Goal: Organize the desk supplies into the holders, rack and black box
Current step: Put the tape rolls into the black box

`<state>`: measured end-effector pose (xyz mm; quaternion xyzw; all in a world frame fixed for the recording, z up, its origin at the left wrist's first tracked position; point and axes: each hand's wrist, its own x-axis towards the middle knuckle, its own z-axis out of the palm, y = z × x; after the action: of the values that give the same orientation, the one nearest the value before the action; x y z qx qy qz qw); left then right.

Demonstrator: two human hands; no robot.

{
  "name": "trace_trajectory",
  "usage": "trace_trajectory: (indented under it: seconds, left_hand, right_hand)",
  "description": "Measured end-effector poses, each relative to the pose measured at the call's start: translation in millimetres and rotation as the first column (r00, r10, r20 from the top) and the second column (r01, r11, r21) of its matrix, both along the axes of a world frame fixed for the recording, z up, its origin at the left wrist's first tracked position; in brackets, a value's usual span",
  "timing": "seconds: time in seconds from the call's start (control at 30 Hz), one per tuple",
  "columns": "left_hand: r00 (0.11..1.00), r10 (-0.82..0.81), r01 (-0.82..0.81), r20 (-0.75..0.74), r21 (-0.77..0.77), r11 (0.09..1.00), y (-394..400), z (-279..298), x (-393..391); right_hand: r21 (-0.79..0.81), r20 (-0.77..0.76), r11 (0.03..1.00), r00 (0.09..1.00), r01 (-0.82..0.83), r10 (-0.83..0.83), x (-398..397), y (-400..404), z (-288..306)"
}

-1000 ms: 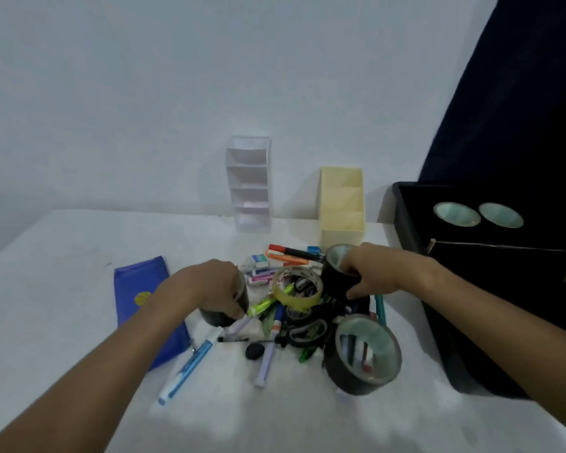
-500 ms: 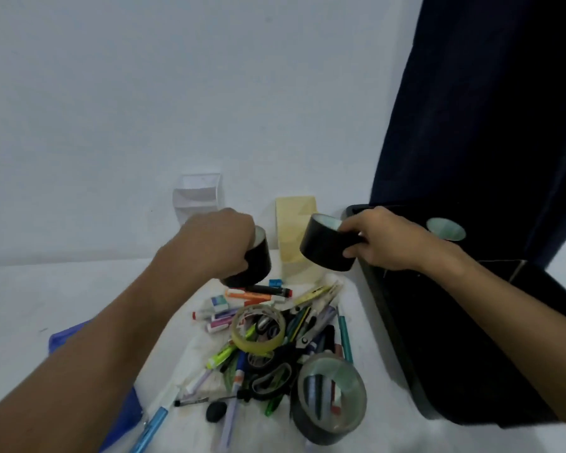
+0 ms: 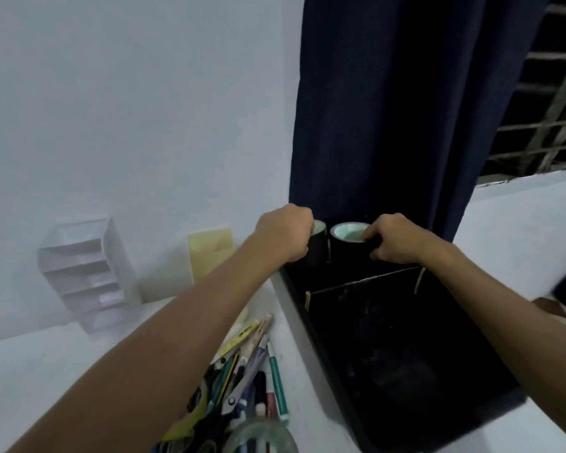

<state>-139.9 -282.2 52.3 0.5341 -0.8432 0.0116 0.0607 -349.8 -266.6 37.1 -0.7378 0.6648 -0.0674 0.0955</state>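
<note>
Head view: two black tape rolls at centre frame, over the far compartment of the black box (image 3: 402, 371), just beyond its thin divider. Left hand (image 3: 283, 235) clenched round the left tape roll (image 3: 317, 245), fingers wrapped over its near side; right hand (image 3: 394, 240) pinching the right tape roll (image 3: 348, 243) at its rim, fingers (image 3: 371, 237) hooked into the pale core. Rolls side by side, nearly touching, upright on their flat ends; whether already resting on the box floor or just above it, cannot tell. Step in hand, by the look of it: stowing tape in the box. Next move likely calls for settling both rolls down, letting go, then drawing back to the pile of pens (image 3: 252, 371) and the clear tape roll (image 3: 262, 436) on the table (image 3: 46, 371) at lower centre. White rack (image 3: 89, 273) and yellow holder (image 3: 211, 250) wait at centre left, seemingly unfilled.
</note>
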Motion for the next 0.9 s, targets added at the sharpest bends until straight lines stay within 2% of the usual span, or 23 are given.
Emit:
trace_trajectory:
  seconds: [0.23,0.47,0.57,0.73,0.9]
  left_hand:
    - [0.993,-0.106,0.098,0.049,0.142,0.985,-17.2,-24.1,-20.0]
    - [0.991,-0.116,0.103,0.065,0.174,0.979,-24.1,-37.4,-26.2]
    - [0.992,-0.116,0.103,0.059,0.182,0.978,-26.6,-43.9,-25.2]
    - [0.993,-0.109,0.097,0.046,0.21,0.973,-31.1,-55.3,-25.4]
    - [0.992,-0.119,0.106,0.046,0.221,0.97,-30.2,-61.0,-27.2]
  right_hand:
    - [0.059,0.038,0.997,0.998,0.043,-0.045,-20.7,-9.0,-12.1]
    - [0.12,0.029,0.993,0.999,0.016,-0.019,-28.3,-26.1,-13.2]
    - [0.146,0.001,0.989,1.0,0.003,-0.003,-32.2,-35.4,-15.3]
    - [0.316,-0.082,0.949,0.996,-0.018,0.046,-39.5,-35.6,-18.5]
    - [0.336,-0.126,0.941,0.989,-0.026,0.072,-42.0,-35.7,-19.2]
